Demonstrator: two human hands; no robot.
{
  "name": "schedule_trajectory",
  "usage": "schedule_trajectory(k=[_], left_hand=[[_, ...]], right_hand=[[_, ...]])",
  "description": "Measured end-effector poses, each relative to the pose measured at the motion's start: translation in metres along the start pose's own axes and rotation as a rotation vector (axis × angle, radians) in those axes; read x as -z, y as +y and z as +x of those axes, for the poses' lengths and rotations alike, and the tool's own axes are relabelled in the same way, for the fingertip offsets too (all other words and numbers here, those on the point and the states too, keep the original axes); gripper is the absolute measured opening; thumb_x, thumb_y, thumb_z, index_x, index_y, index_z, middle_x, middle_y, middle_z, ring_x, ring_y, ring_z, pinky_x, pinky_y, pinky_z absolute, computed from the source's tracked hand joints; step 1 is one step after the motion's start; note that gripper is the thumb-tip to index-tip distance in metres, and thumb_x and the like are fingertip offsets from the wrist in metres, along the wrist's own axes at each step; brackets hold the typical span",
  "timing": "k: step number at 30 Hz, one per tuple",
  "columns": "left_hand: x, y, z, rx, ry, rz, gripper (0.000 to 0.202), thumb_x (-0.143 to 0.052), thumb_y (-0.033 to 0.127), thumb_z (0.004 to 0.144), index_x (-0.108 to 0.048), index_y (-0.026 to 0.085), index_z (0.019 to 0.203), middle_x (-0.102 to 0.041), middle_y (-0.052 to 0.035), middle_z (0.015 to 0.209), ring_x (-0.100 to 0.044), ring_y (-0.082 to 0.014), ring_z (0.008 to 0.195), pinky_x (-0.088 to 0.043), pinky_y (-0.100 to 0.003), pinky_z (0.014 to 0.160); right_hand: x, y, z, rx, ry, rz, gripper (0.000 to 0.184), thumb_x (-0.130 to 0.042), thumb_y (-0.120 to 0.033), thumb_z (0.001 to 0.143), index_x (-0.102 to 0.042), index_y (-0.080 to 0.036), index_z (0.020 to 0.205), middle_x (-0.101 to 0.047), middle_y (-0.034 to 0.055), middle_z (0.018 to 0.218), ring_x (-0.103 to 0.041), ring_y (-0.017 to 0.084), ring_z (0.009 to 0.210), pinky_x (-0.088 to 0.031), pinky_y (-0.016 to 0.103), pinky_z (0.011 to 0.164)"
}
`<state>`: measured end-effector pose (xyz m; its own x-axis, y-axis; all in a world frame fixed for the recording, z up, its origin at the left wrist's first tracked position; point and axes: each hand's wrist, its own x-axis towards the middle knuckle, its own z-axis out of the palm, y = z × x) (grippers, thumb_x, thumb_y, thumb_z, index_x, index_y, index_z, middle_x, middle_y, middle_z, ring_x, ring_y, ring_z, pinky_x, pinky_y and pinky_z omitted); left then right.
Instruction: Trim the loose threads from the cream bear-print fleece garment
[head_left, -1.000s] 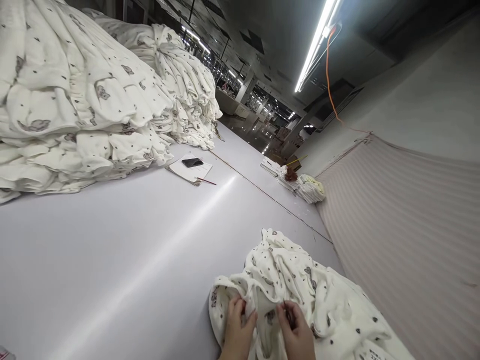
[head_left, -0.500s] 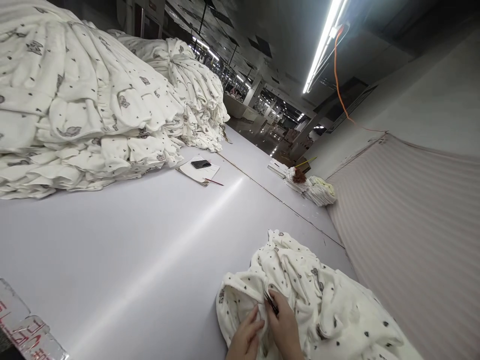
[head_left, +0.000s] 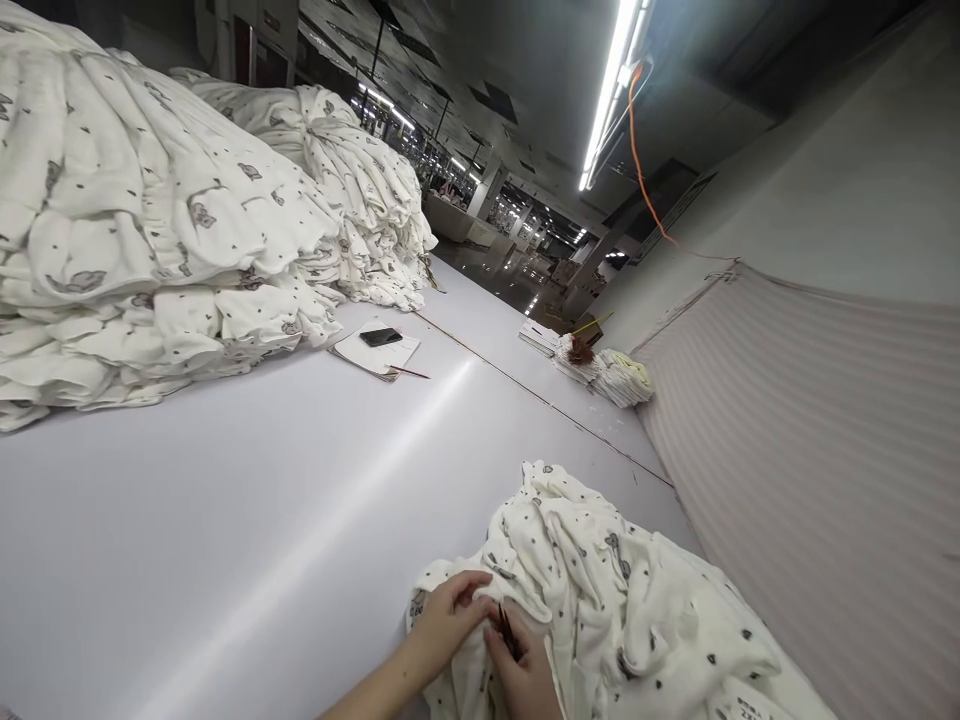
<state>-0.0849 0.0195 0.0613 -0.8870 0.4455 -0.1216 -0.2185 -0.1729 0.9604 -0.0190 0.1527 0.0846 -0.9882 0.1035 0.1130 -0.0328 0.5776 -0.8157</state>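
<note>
A white fleecy garment (head_left: 592, 560) with small dark prints lies bunched at the lower right of the table. My left hand (head_left: 444, 628) pinches a fold at its near left edge, fingers bent over the cloth. Close beside it, my right hand (head_left: 525, 668) is closed around dark, pointed thread snips (head_left: 508, 632), whose tips point up and away from me. The fingertips of both hands nearly meet at the cloth. Whether the snip blades are apart cannot be made out.
Tall piles of the same printed fabric (head_left: 150, 220) fill the left of the table (head_left: 247, 520). A phone (head_left: 381, 337) rests on papers (head_left: 367, 358) beside a red pencil (head_left: 409, 372). Folded cloths (head_left: 622, 378) sit farther back, next to a striped curtain (head_left: 810, 450) on the right.
My left hand has moved up and over the garment's edge, its forearm now in sight. My right hand has shifted slightly left and down with the snips. The view has turned a little.
</note>
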Motion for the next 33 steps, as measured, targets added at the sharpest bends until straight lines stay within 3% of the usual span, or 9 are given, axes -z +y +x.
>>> schedule_trajectory(k=[5,7,9,14,19,24,33], left_hand=[[0.005,0.005,-0.002,0.064,0.002,-0.029,0.022,-0.066,0.036,0.074,-0.074,0.022,0.090,-0.068,-0.0038,0.094,-0.056,-0.0250,0.095,-0.039,-0.030,0.088],[0.008,0.008,-0.002,0.155,-0.036,-0.094,0.022,-0.066,0.042,0.073,-0.071,0.020,0.073,-0.067,-0.0018,0.078,-0.057,-0.0244,0.086,-0.040,-0.031,0.083],[0.011,0.010,-0.003,0.274,-0.091,-0.201,0.030,-0.064,0.048,0.073,-0.065,0.019,0.067,-0.065,-0.0002,0.067,-0.060,-0.0235,0.077,-0.044,-0.032,0.076],[0.016,0.015,-0.009,0.416,-0.149,-0.456,0.035,-0.070,0.051,0.071,-0.063,0.017,0.080,-0.071,-0.0031,0.075,-0.065,-0.0219,0.080,-0.046,-0.029,0.075],[0.017,0.018,-0.013,0.419,-0.186,-0.597,0.034,-0.072,0.048,0.072,-0.067,0.016,0.085,-0.074,-0.0053,0.079,-0.067,-0.0232,0.080,-0.048,-0.031,0.077],[0.017,0.017,-0.010,0.427,-0.196,-0.648,0.029,-0.071,0.044,0.075,-0.068,0.016,0.080,-0.073,-0.0032,0.072,-0.066,-0.0190,0.070,-0.049,-0.027,0.069],[0.024,0.008,-0.006,0.421,-0.170,-0.651,0.027,-0.072,0.043,0.076,-0.067,0.016,0.079,-0.074,-0.0033,0.075,-0.066,-0.0180,0.073,-0.048,-0.027,0.071]], right_hand=[[0.007,0.001,-0.002,-0.045,0.086,-0.085,0.022,-0.055,-0.033,0.087,-0.067,-0.018,0.098,-0.075,0.0088,0.095,-0.071,0.024,0.089,-0.056,0.028,0.076],[0.009,0.000,0.001,-0.061,0.103,-0.120,0.019,-0.054,-0.031,0.087,-0.064,-0.019,0.098,-0.074,0.0082,0.094,-0.070,0.023,0.088,-0.055,0.028,0.076],[0.011,-0.003,0.006,-0.066,0.108,-0.144,0.018,-0.052,-0.032,0.088,-0.062,-0.019,0.096,-0.074,0.0075,0.092,-0.070,0.022,0.087,-0.055,0.027,0.076],[0.018,-0.012,0.011,-0.048,0.076,-0.204,0.015,-0.055,-0.032,0.087,-0.063,-0.020,0.086,-0.073,0.0036,0.080,-0.070,0.020,0.076,-0.055,0.024,0.068],[0.023,-0.016,0.001,-0.026,0.105,-0.340,0.025,-0.060,-0.036,0.082,-0.070,-0.023,0.100,-0.074,0.0070,0.096,-0.070,0.026,0.089,-0.055,0.032,0.078],[0.017,-0.019,-0.002,-0.019,0.084,-0.436,0.027,-0.057,-0.036,0.085,-0.072,-0.027,0.105,-0.075,0.0055,0.095,-0.070,0.027,0.085,-0.055,0.034,0.075],[0.021,-0.019,0.004,-0.032,0.063,-0.415,0.026,-0.057,-0.036,0.083,-0.073,-0.028,0.102,-0.076,0.0028,0.098,-0.071,0.025,0.091,-0.055,0.031,0.078]])
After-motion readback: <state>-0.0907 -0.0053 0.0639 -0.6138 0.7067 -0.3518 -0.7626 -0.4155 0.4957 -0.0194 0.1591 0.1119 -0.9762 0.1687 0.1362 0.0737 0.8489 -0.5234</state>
